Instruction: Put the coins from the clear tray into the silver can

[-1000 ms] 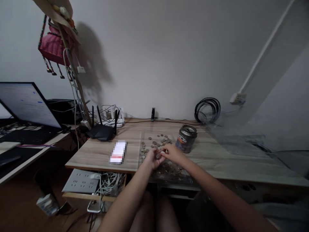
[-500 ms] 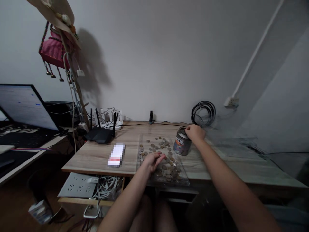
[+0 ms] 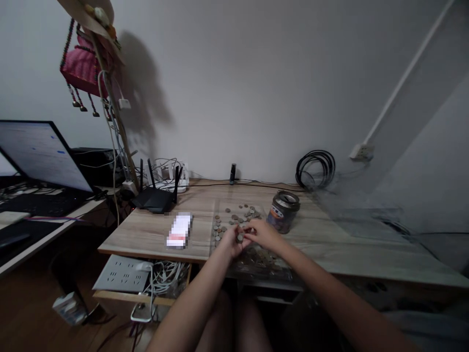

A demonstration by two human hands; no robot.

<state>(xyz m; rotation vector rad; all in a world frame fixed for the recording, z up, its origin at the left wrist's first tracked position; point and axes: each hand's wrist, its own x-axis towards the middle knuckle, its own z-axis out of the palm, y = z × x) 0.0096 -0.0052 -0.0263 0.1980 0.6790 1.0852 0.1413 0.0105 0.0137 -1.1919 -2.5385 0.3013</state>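
Small stiff coins [image 3: 240, 238] are pinched between left hand [image 3: 231, 240] and right hand [image 3: 261, 233] near the tabletop's front edge. Judged light, hard and slippery; best taken by the rims.

Both hands [image 3: 246, 236] over scattered coins [image 3: 238, 217]

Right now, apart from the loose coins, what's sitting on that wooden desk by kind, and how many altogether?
Tin can: 1
Black router: 1
Clear tray under the coins: 1
White packet (blurred): 1
Coiled black cable: 1
Total: 5
The coins are too small and too many to count; the left hand and right hand meet over them.
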